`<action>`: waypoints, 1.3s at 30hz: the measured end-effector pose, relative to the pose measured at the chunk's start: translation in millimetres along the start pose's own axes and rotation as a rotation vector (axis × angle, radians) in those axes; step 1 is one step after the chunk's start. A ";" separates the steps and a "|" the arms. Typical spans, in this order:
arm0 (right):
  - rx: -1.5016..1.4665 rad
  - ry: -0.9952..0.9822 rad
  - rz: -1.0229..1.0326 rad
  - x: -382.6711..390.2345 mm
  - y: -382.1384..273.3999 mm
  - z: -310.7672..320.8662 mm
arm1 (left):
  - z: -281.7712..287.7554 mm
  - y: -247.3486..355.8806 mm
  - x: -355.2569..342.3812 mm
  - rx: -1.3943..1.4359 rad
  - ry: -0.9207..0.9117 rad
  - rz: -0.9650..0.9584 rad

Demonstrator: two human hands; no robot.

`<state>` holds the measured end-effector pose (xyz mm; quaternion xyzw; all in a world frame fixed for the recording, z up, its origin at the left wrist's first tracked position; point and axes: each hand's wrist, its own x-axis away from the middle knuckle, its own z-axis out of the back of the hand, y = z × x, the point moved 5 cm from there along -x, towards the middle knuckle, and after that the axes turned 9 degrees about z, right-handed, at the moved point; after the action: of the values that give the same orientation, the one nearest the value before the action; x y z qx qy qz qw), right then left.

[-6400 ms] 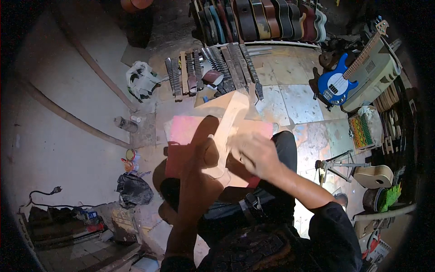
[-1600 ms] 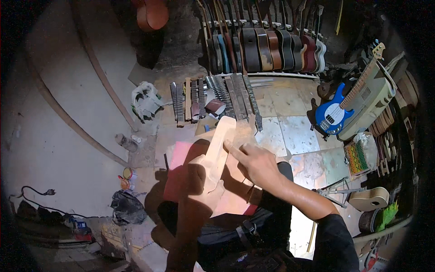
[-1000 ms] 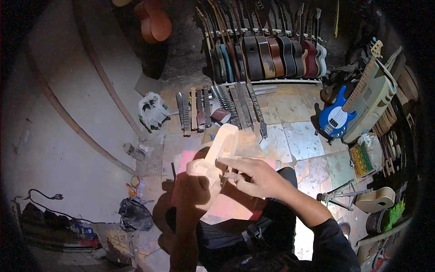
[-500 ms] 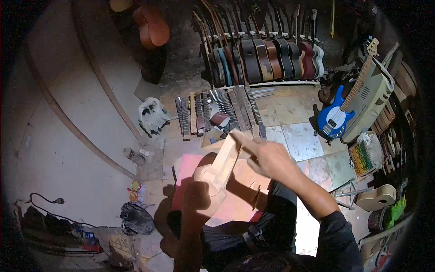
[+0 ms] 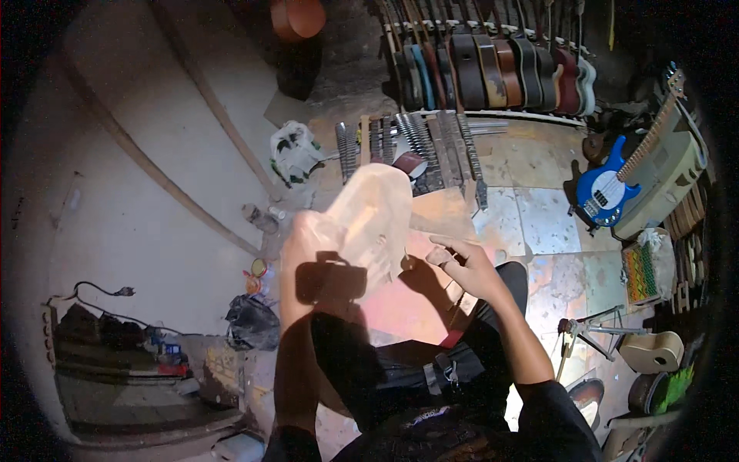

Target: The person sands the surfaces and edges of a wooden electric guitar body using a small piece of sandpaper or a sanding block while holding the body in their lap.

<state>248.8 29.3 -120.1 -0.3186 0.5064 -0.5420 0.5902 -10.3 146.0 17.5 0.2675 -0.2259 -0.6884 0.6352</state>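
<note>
My left hand (image 5: 309,235) is wrapped round a pale wooden piece (image 5: 377,196), raised in front of me and smeared by motion. A dark shadow falls across that hand and wrist. My right hand (image 5: 476,276) is apart from the wood, on its right side. Its thumb and fingers are closed on a small brownish-pink piece (image 5: 439,256), too small to name surely. Beneath both hands lies a pink board (image 5: 412,309), with a tan sheet (image 5: 443,214) beyond it.
Guitar fretboards (image 5: 416,142) and a sandpaper roll (image 5: 410,163) lie on the floor ahead. Behind them stands a rack of guitars (image 5: 493,73). A blue bass guitar (image 5: 608,189) leans at the right, above a folding stand (image 5: 593,331). Left are a white plastic bag (image 5: 294,152) and a black bag (image 5: 252,322).
My right hand has come off the wooden piece and drawn back toward me. The wood has turned in my left hand, showing a broader face. The whole view has shifted downward and left.
</note>
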 end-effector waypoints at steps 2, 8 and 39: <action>-0.200 0.070 -0.043 8.9 50.9 -32.8 | 13.7 -34.8 -27.1 -0.067 -0.016 -0.003; -0.419 0.271 -0.431 65.7 183.1 -94.9 | 21.3 -90.5 -78.0 -0.149 -0.162 -0.149; -0.443 0.497 -0.452 49.4 151.6 -40.7 | -31.2 -65.3 -80.0 0.490 0.092 0.114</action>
<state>253.5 20.6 -284.3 -0.4008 0.6556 -0.5962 0.2327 -35.1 232.5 -42.0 0.4312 -0.3715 -0.5634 0.5989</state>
